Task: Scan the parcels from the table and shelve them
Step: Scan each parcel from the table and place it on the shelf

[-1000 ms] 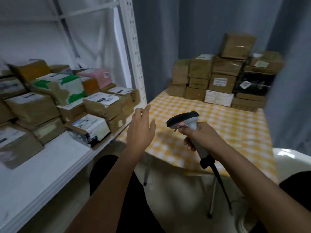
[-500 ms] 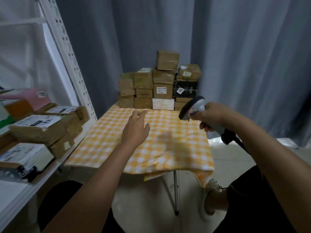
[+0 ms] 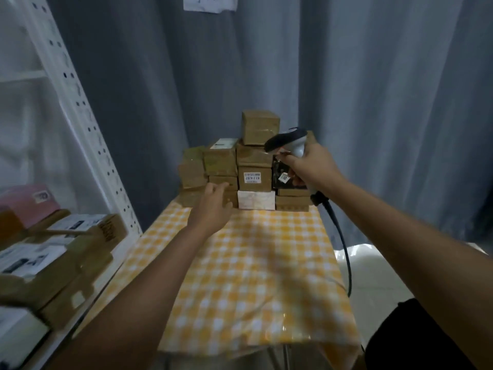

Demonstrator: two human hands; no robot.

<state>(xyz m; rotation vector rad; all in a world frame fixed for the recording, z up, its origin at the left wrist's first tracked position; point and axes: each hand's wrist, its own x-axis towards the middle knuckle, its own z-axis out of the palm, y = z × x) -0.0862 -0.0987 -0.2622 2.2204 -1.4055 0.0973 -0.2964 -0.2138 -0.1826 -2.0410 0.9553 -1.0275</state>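
Parcel stack (image 3: 245, 177) lies at desk (image 3: 256, 276) far end; L hand (image 3: 213, 206), fingers spread, is nearest, just before it; R hand (image 3: 310, 166) grips scanner (image 3: 289, 141).

We see a yellow-and-white checked cloth (image 3: 253, 263) over the desk, brown parcels (image 3: 221, 161) stacked at its far end, one white parcel (image 3: 256, 200) and one black parcel (image 3: 280, 173) among them, grey curtains (image 3: 373, 89) behind, and a pink box (image 3: 26, 201) on the white shelf (image 3: 80, 108).
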